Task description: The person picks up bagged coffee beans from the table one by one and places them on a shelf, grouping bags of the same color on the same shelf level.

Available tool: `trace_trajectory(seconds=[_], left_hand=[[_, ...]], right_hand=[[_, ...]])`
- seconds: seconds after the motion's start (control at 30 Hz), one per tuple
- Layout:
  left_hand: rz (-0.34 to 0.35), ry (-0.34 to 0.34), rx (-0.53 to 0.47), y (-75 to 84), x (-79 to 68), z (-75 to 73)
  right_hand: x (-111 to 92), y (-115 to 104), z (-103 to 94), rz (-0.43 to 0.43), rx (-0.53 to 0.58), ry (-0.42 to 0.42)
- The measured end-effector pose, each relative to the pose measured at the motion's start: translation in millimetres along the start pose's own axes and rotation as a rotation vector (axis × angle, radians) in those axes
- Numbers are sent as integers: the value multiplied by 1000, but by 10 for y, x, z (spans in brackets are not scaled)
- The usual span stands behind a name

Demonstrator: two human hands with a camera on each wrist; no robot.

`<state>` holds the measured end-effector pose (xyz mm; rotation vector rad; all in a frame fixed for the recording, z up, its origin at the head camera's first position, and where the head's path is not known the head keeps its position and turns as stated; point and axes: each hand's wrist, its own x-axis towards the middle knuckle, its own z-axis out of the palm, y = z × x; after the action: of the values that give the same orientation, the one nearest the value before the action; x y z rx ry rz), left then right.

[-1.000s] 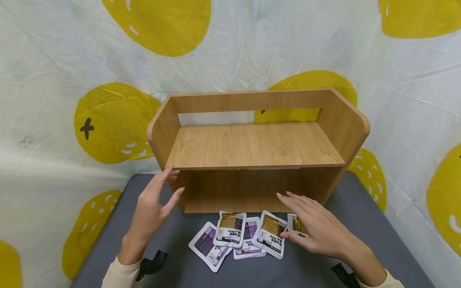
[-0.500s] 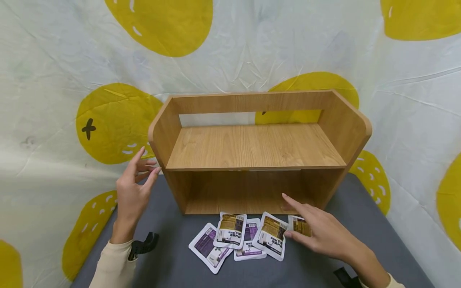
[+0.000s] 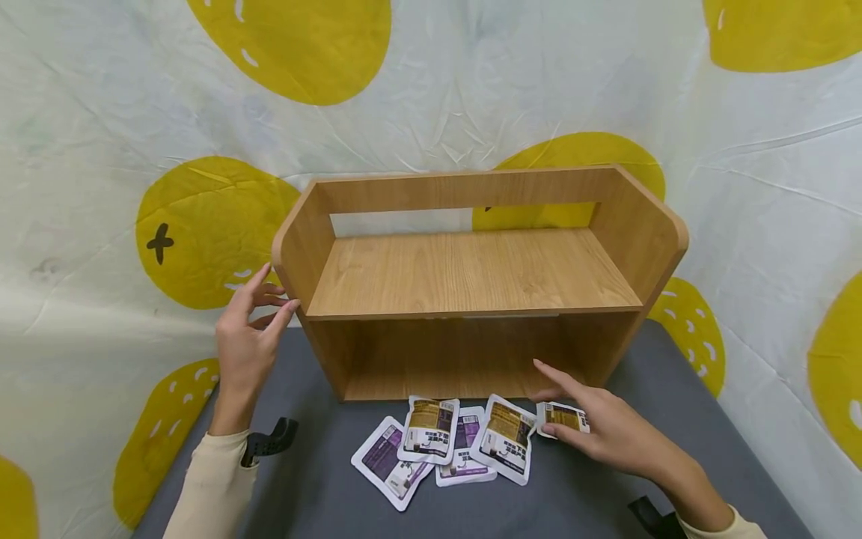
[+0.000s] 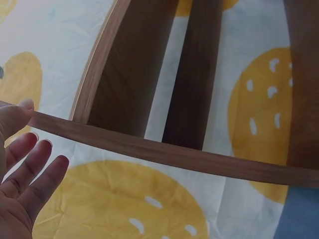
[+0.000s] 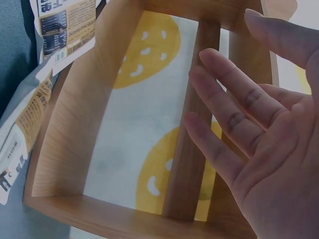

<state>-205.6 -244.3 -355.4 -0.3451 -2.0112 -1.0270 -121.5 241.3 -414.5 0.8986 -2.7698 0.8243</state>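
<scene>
In the head view, a two-tier wooden shelf (image 3: 471,273) stands on the grey table. My left hand (image 3: 245,344) is at the outer side of its left panel, fingers loosely extended. The left wrist view has the thumb (image 4: 24,110) overlapping the panel's edge (image 4: 149,148), with three fingers spread below. My right hand (image 3: 613,430) hovers before the lower tier at the right, and its palm shows bare in the right wrist view. Beneath its fingers lies a brown-and-white packet (image 3: 569,416), partly covered. Beside that is another brown packet (image 3: 505,438), leaning over its neighbours.
Further left lie a third brown packet (image 3: 429,430) and two purple-and-white ones, the outer purple packet (image 3: 390,464) and one partly covered (image 3: 466,453). Behind the shelf hangs a white cloth (image 3: 431,90) printed with yellow shapes. The grey table (image 3: 323,479) extends in front.
My left hand has moved from the shelf's front left corner out to the left panel's outer side. My right hand has shifted slightly right, uncovering more of the rightmost packet. The packets stay put.
</scene>
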Motion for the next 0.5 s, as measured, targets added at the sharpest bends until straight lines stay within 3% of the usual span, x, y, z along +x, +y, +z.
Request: trace_trajectory(seconds=[0.23, 0.5], left_hand=[[17, 10, -30, -12, 28, 57], [-23, 23, -27, -24, 31, 105]], right_hand=[[2, 81, 89, -21, 91, -7], [-2, 111, 177, -41, 154, -2]])
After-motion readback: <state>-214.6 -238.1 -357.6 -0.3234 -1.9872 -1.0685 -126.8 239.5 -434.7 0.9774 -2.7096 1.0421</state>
